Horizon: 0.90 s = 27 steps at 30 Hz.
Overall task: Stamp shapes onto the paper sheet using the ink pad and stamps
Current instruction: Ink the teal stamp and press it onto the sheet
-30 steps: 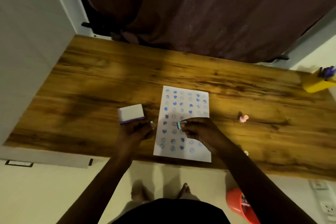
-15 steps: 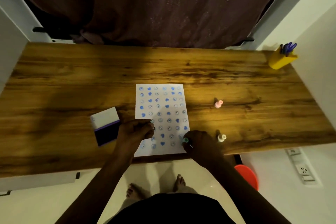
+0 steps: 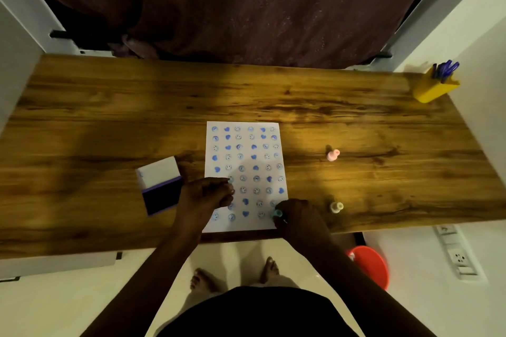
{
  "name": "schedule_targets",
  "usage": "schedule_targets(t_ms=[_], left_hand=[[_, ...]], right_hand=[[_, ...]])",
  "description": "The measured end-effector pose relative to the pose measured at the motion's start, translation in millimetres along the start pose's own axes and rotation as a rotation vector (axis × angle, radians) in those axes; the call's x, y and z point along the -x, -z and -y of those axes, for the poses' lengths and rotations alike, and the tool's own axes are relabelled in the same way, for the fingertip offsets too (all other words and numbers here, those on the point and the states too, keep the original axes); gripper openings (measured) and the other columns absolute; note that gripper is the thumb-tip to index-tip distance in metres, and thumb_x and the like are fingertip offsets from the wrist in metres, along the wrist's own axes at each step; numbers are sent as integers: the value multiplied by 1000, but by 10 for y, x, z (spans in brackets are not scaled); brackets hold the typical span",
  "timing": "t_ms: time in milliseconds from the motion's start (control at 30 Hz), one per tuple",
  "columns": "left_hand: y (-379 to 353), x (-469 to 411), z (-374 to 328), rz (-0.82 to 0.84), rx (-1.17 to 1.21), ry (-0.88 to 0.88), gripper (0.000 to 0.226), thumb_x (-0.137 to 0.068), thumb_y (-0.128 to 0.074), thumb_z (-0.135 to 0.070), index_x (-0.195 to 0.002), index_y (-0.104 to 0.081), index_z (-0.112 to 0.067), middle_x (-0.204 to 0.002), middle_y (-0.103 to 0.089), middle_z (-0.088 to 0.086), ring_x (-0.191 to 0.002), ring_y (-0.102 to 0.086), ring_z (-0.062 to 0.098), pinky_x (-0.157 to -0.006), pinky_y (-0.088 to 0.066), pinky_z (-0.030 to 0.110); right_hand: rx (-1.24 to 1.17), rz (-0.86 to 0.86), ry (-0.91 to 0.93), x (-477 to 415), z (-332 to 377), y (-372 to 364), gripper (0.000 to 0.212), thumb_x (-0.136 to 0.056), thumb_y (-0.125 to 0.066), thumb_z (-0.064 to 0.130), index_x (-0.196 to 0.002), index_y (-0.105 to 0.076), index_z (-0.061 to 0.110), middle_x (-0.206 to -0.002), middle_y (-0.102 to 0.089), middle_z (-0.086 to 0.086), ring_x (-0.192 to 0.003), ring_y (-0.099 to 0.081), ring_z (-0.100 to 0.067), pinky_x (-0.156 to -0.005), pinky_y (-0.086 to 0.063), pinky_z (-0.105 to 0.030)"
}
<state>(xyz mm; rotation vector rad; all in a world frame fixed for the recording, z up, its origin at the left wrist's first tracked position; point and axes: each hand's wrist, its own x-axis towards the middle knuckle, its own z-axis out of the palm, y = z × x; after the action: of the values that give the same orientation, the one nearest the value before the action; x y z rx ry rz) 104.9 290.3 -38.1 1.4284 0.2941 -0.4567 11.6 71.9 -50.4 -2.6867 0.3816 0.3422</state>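
A long wooden worktop (image 3: 95, 123) with dark grain runs across a narrow room, lit warmly at the middle and shadowed at the left. A dark maroon curtain (image 3: 232, 3) hangs behind it between pale walls, and the floor below is light.

From the left: an ink pad (image 3: 161, 186) lies open on the worktop, its white lid raised toward the far side and its dark pad facing up. Just beside it, the left hand (image 3: 204, 197) rests curled on the left edge of the sheet (image 3: 246, 172), fingers bent around a small teal stamp that is mostly hidden; whether it grips it firmly cannot be told. The white sheet lies upright at the near edge of the worktop, covered in rows of blue hearts and smiley faces. At its near right corner the right hand (image 3: 297, 217) pinches a teal stamp (image 3: 278, 213) down against the paper.

Right of the sheet, a pink stamp (image 3: 333, 155) stands alone, and a pale stamp (image 3: 336, 207) stands nearer the edge. A yellow pen holder (image 3: 434, 87) with blue pens sits at the far right corner. A red bucket (image 3: 369, 265) is on the floor below.
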Motion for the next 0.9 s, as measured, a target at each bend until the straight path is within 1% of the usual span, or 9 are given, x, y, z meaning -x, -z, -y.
schedule_targets(t_ms=[133,300,433,533,633,700,767,833,900], left_hand=[[-53,-2,-41,22,26,-18,15,-86,-79,2,-94,-78,-10,-83,-83,4,-80,-79,26,-75,-67,34],[-115,26,-120,42,16,-48,10,-85,-79,2,-91,-79,-6,-82,-81,10,-81,-76,30,-73,-67,31],[-160,72,-209,67,3,-73,22,-85,-79,3,-76,-82,-17,-79,-79,9,-78,-74,26,-75,-65,34],[-182,108,-217,86,-9,-99,19,-85,-79,3,-81,-81,-15,-92,-77,26,-80,-74,30,-75,-65,35],[-222,135,-173,106,-49,-82,14,-85,-81,0,-98,-77,-2,-99,-76,28,-87,-77,40,-81,-66,42],[-277,163,-155,123,-78,-57,19,-84,-82,-2,-102,-78,-3,-98,-80,20,-91,-79,39,-84,-66,46],[-342,208,-144,161,-73,-57,21,-84,-82,-1,-104,-77,-5,-97,-82,12,-91,-80,36,-78,-66,40],[-429,255,-150,208,-68,-64,19,-85,-81,-1,-101,-78,-10,-98,-83,8,-92,-80,33,-74,-65,33],[-521,286,-168,255,-77,-65,19,-86,-80,-3,-96,-81,-19,-101,-83,8,-93,-80,31,-75,-66,35]], right_hand=[[25,4,-9,3,32,-25,32,-95,-68,32,-123,-68,18,-124,-72,-2,-111,-71,-19,-91,-61,-31],[66,24,-34,-12,63,11,35,-96,-67,35,-127,-66,19,-128,-69,-4,-117,-67,-21,-93,-57,-30],[72,56,-21,-56,60,99,38,-94,-69,37,-128,-68,20,-129,-69,-5,-115,-67,-21,-88,-58,-27],[9,82,-26,-105,6,193,32,-92,-73,38,-119,-74,19,-122,-73,-3,-106,-71,-18,-83,-59,-25],[-235,68,-122,-146,-75,312,27,-85,-81,38,-104,-80,19,-109,-79,1,-94,-75,-17,-78,-60,-27],[-653,38,-206,-137,-112,405,24,-80,-87,33,-96,-82,17,-97,-82,-1,-90,-78,-23,-73,-62,-31],[-1053,68,-248,-78,-102,509,25,-79,-88,29,-99,-81,17,-93,-81,-7,-88,-78,-29,-69,-61,-29],[-1211,97,-220,-26,-90,579,29,-80,-86,32,-106,-80,20,-96,-80,-10,-85,-77,-25,-69,-60,-27],[-1230,93,-164,11,-66,640,28,-82,-83,33,-107,-80,19,-97,-79,-10,-83,-76,-21,-70,-58,-24]])
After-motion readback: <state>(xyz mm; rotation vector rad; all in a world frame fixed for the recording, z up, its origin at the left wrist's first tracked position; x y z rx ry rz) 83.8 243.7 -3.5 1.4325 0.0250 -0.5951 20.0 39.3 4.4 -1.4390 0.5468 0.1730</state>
